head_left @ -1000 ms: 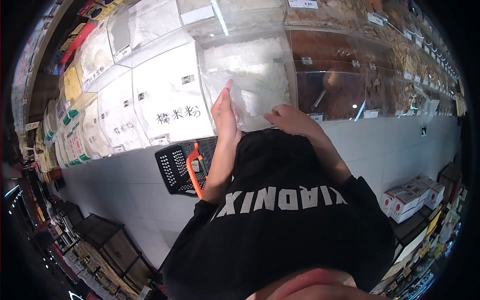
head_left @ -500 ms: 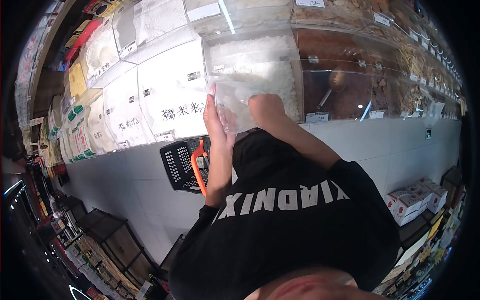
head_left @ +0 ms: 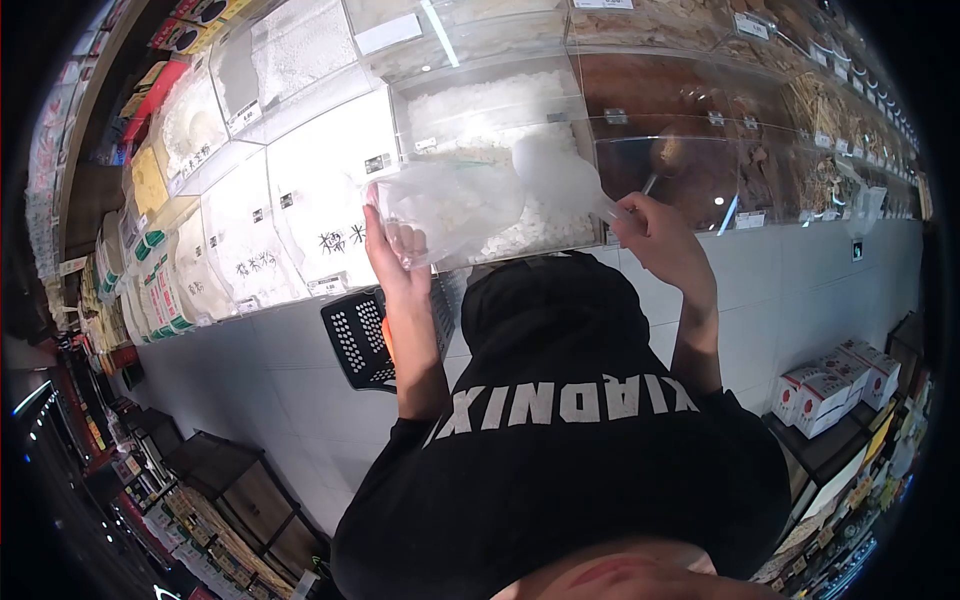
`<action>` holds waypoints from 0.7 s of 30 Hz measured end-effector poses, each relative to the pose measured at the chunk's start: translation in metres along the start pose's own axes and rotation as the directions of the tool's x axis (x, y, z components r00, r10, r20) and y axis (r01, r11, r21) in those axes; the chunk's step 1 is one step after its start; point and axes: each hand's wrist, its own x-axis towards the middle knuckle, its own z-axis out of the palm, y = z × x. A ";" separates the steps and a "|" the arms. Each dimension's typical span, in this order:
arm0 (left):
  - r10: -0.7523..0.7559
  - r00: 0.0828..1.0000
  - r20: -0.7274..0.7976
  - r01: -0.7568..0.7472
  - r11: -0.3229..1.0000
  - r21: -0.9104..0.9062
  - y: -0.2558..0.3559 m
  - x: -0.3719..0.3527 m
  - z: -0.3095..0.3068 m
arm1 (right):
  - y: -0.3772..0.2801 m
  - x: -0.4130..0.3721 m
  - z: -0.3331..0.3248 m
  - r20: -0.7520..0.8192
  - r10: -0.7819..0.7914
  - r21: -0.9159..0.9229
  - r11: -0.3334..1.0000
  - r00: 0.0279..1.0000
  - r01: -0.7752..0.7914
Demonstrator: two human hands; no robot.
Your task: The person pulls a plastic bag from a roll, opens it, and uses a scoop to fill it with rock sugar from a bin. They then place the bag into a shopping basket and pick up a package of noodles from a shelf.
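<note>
My left hand (head_left: 397, 245) is closed on the edge of a clear plastic bag (head_left: 440, 210), which hangs open over the front of a transparent bin (head_left: 588, 150). White lumps (head_left: 525, 235), like rock sugar, fill that bin. In my right hand (head_left: 660, 240) is the handle of a white scoop (head_left: 555, 172), pinched between thumb and fingers. The scoop's broad head points left, its near edge overlapping the bag's right side in this view.
Left of the lumps stand bins of white powder (head_left: 320, 200); to the right, a bin of brown goods (head_left: 640, 95) contains a metal-handled scoop (head_left: 668, 155). A black shopping basket (head_left: 355, 340) is below my left arm. White boxes (head_left: 825, 390) sit on a low shelf at right.
My right hand has moved right and toward me, and the white scoop now shows in it. My left hand has shifted left, and the bag is spread wider.
</note>
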 end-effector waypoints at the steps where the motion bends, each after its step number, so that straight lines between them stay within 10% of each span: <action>1: -0.005 1.000 -0.023 0.005 1.000 0.002 0.001 0.002 -0.001 | 0.013 0.001 0.000 -0.011 -0.012 -0.012 1.000 1.000 0.011; 21: 0.057 0.979 -0.194 -0.032 0.991 0.134 0.000 -0.001 -0.009 | 0.111 0.086 0.095 -0.049 0.023 -0.099 0.995 0.999 -0.028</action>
